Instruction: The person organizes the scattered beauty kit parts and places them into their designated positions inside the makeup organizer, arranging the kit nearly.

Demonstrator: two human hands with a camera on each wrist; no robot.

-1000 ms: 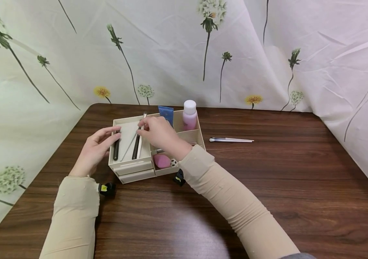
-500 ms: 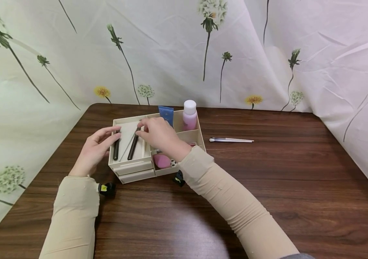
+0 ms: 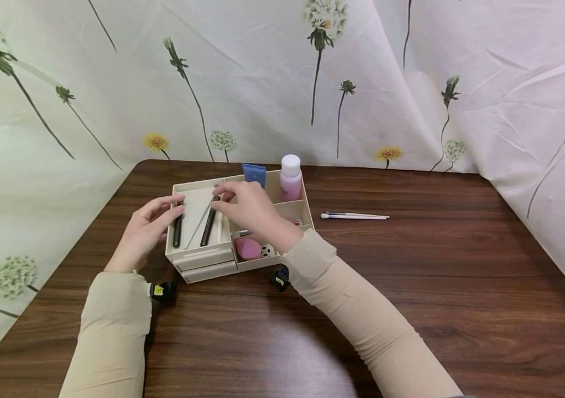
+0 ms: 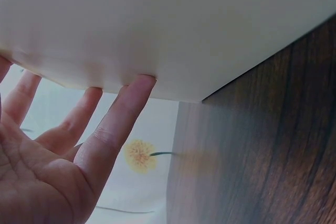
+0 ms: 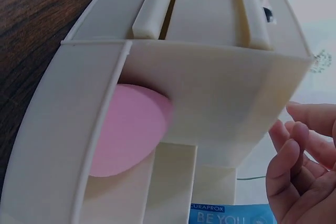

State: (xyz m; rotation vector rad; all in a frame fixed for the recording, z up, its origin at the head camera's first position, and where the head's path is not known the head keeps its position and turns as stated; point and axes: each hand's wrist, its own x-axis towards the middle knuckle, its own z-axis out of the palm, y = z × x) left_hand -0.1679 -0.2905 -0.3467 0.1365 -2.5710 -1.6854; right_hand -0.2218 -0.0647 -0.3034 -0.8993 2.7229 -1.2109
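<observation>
In the head view, a cream desktop organizer (image 3: 204,256) stands on the dark wood table. My left hand (image 3: 144,228) is at its left side, fingertips touching the outer wall. Its fingers (image 4: 113,124) stretch along that wall in the left wrist view. One dark-handled stick (image 3: 178,226) lies beside that hand in the top tray. Over the tray's right part is my right hand (image 3: 252,205), thumb and fingertips parted around the upper end of a black-handled makeup brush (image 3: 209,224). A thin grey stick (image 3: 198,228) lies between the two dark handles.
The organizer's right compartments hold a pink bottle (image 3: 290,179), a blue tube (image 3: 255,174), a pink makeup sponge (image 5: 131,129) and a black-spotted white item (image 3: 267,251). White-handled brushes (image 3: 355,215) lie on the table to the right. A flower-print cloth (image 3: 272,83) hangs behind.
The black-handled brush swung left in my right fingers, then came back slightly right as the thumb and fingertips parted. The left hand stays in place.
</observation>
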